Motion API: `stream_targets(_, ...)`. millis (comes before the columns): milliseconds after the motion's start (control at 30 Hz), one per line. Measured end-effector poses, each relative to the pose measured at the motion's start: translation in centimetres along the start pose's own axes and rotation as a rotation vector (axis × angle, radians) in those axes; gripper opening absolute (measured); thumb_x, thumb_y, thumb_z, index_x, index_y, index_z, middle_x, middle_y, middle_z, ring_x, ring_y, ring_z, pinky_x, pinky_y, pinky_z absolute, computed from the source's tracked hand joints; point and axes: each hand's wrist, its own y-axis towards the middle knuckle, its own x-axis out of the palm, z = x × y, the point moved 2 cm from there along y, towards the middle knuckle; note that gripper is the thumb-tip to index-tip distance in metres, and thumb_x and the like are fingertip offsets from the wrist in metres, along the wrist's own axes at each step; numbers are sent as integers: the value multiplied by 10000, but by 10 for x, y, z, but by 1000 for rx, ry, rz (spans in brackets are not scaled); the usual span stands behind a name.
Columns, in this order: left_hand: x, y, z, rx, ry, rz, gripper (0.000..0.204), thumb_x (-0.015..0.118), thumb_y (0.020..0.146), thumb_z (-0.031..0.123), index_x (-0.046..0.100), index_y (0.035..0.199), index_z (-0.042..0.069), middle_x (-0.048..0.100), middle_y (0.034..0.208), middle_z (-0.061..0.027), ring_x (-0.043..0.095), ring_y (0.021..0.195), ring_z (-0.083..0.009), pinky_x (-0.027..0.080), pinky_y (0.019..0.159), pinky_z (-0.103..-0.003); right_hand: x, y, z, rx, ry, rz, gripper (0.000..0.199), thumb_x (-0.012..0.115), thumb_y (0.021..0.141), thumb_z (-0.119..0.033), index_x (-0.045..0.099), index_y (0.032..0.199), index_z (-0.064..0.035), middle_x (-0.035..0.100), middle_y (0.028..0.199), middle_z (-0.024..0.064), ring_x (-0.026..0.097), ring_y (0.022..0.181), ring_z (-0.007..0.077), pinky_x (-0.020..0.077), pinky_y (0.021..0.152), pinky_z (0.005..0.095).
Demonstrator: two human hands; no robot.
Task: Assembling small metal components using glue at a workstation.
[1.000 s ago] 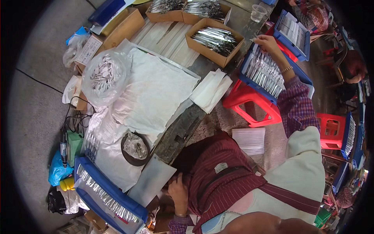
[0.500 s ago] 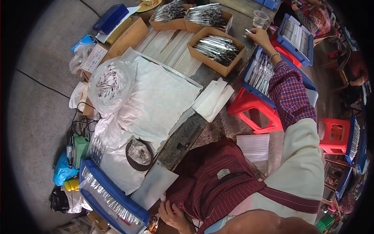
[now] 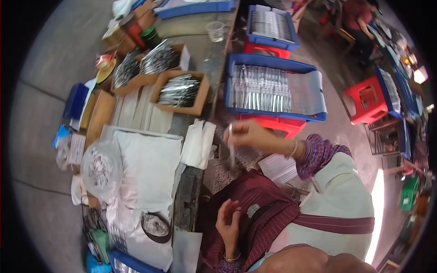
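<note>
My right hand [image 3: 249, 133] is raised over the gap between the bench and my lap, its thumb and fingers pinched on a slim silvery stick-like thing [image 3: 232, 152]. The thing hangs downward and is smeared by motion, so its exact kind does not show. Above my lap, my left hand [image 3: 228, 222] has its fingers partly bent and apart, with nothing in them. Beyond my right hand, a blue tray [image 3: 277, 58] holds a row of slim silvery pieces [image 3: 261, 91] and a pale sheet.
On the bench at left lie white cloth [image 3: 148, 168], a clear bag of small pale pieces [image 3: 101, 170] and a dark round dish [image 3: 156, 227]. Cardboard boxes [image 3: 203, 93] of metal pieces stand farther back. Red stools [image 3: 291, 127] support trays; another person [image 3: 357, 20] sits far right.
My right hand has come back from the tray's far end toward my lap, now with a long silvery thing. My left hand has risen. The whole view has turned rightward.
</note>
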Motion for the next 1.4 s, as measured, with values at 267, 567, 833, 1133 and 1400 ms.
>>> stream_targets(267, -2, 3, -2, -37, -284, 97, 344, 567, 870, 29, 478, 1203, 27, 609, 967, -103, 575, 765, -129, 460, 653, -207, 92, -55, 73, 305, 356, -215, 166, 662, 830, -123, 590, 952, -37, 623, 821, -1, 565, 751, 65, 469, 716, 225)
stream_targets(567, -36, -7, -24, 236, -678, 217, 205, 626, 871, 168, 548, 1012, 41, 596, 872, -78, 540, 738, -143, 446, 672, -246, 138, -66, 79, 346, 369, -351, 149, 672, 814, -64, 588, 913, 9, 651, 851, 68, 621, 795, 115, 504, 726, 241)
stream_targets(833, -62, -30, -10, 215, -768, 301, 125, 626, 854, 124, 551, 900, 35, 521, 852, -55, 517, 749, -148, 443, 642, -288, 151, -46, 46, 171, 142, -436, 267, 585, 870, -118, 594, 1109, 1, 624, 1038, 57, 583, 943, 126, 469, 832, 272)
stream_targets(1133, -53, -40, -32, 78, -474, 449, 201, 514, 927, 142, 616, 873, -23, 577, 854, -54, 537, 794, -115, 432, 721, -251, 243, -45, -131, 330, 695, -1347, 448, 479, 933, -259, 503, 1180, 115, 499, 1220, 295, 513, 1138, 379, 408, 974, 417)
stream_targets(1400, -45, -30, -12, 186, -501, 98, 324, 556, 903, 280, 604, 895, -41, 581, 846, -97, 556, 849, -184, 444, 781, -319, 283, -79, -155, -124, 931, -1063, 210, 579, 849, 0, 582, 1028, 108, 657, 889, 198, 652, 731, 199, 515, 628, 271)
